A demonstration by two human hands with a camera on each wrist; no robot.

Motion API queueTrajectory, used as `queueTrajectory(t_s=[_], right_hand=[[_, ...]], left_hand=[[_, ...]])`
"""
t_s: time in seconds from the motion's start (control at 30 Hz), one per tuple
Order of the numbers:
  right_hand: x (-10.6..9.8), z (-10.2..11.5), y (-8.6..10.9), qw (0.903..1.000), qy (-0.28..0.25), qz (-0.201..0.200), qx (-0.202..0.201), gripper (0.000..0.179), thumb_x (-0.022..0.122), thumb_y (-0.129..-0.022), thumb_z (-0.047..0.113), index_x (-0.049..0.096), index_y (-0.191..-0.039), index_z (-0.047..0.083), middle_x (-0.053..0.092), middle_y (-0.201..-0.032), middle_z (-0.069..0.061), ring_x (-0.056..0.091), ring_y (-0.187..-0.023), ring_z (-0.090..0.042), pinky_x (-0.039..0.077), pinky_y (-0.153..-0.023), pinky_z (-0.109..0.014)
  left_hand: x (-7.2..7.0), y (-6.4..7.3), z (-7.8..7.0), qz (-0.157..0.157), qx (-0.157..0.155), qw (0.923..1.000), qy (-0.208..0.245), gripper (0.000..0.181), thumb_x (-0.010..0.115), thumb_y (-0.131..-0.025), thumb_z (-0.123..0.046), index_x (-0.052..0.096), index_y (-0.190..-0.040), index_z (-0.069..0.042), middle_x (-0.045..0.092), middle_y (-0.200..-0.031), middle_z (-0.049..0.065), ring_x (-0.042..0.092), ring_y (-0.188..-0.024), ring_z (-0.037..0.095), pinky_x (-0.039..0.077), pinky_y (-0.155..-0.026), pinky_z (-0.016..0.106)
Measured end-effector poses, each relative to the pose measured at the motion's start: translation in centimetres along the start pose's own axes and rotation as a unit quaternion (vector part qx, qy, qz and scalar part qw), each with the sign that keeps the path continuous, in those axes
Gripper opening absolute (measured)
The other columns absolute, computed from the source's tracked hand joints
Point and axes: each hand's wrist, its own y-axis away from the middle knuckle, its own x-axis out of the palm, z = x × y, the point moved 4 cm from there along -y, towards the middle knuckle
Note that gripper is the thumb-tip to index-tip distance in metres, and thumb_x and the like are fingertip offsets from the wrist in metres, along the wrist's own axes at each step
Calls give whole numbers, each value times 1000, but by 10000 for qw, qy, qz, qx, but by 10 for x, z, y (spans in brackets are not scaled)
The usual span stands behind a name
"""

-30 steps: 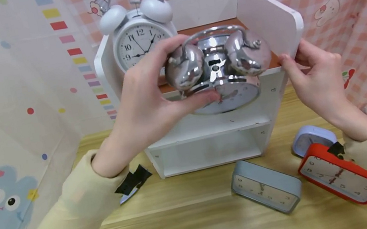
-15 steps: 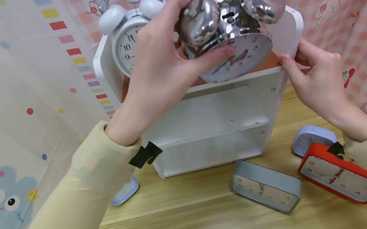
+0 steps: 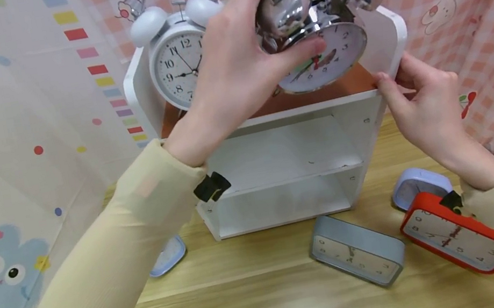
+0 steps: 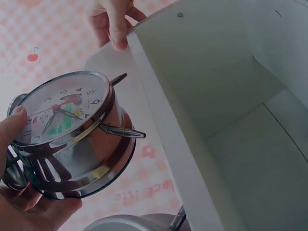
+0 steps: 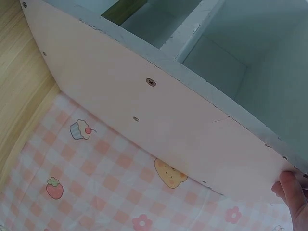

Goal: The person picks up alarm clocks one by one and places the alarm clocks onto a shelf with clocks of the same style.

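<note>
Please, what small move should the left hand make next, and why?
Probably lower the silver clock upright onto the brown top board, beside the white clock, because the left hand holds it tilted, apparently above the board, while the right hand grips the side panel.

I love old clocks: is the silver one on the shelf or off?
Off: the left hand grips the silver twin-bell alarm clock, its visible feet clear of the shelf in the left wrist view.

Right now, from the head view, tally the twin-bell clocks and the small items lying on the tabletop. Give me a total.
Twin-bell clocks: 2 (silver clock, white clock)
Small tabletop items: 4 (red clock, grey clock, lavender item, light-blue item, partly hidden)
Total: 6
</note>
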Motion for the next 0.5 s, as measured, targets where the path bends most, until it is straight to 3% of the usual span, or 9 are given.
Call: queueTrajectory(t_s=[0.4, 0.5], right_hand=[[0, 1, 0, 10000, 8, 4, 29, 28, 65, -104, 20, 75, -125, 4, 77, -116, -27, 59, -100, 31, 51, -84, 1], [0, 1, 0, 10000, 24, -13, 29, 28, 65, -104, 21, 75, -124, 5, 78, -115, -27, 59, -100, 30, 51, -84, 1]], left_hand=[[11, -6, 10, 14, -152, 9999, -27, 69, 85, -91, -27, 53, -147, -2, 69, -140, 8, 66, -129, 15, 50, -109, 15], [12, -8, 10, 153, -332, 9993, -3, 70, 84, -91, -28, 52, -148, -5, 68, -141, 6, 65, -130, 12, 49, -108, 14]])
